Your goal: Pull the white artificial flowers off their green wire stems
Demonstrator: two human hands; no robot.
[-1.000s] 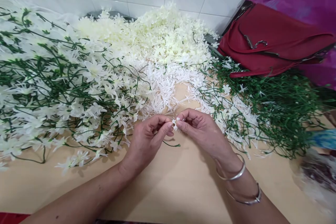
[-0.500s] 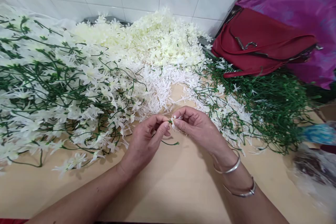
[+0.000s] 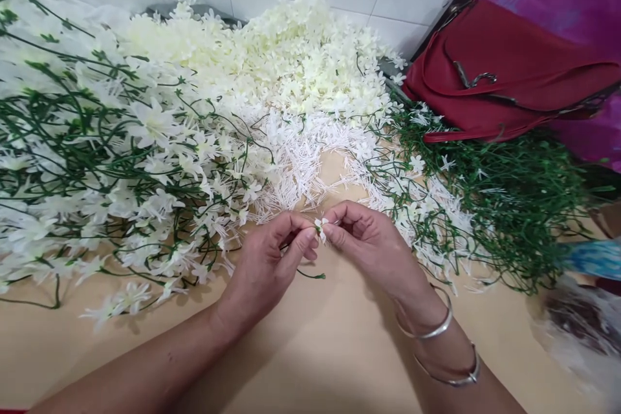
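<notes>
Mid-frame, my left hand (image 3: 274, 255) pinches a stem (image 3: 313, 276), my right hand (image 3: 371, 240) a flower (image 3: 321, 229), probably because small parts need fingertip control; greens (image 3: 519, 187) lie handy, frame right.

There is room to slide over the bench (image 3: 320, 349) at the bottom middle, but the left hand (image 3: 269, 259) and right hand (image 3: 371, 246) block the way up. White fake flowers (image 3: 152, 123) fill the left, cream blossoms (image 3: 301, 65) the top middle, green stems (image 3: 519, 194) and a red handbag (image 3: 514, 45) the right.
</notes>
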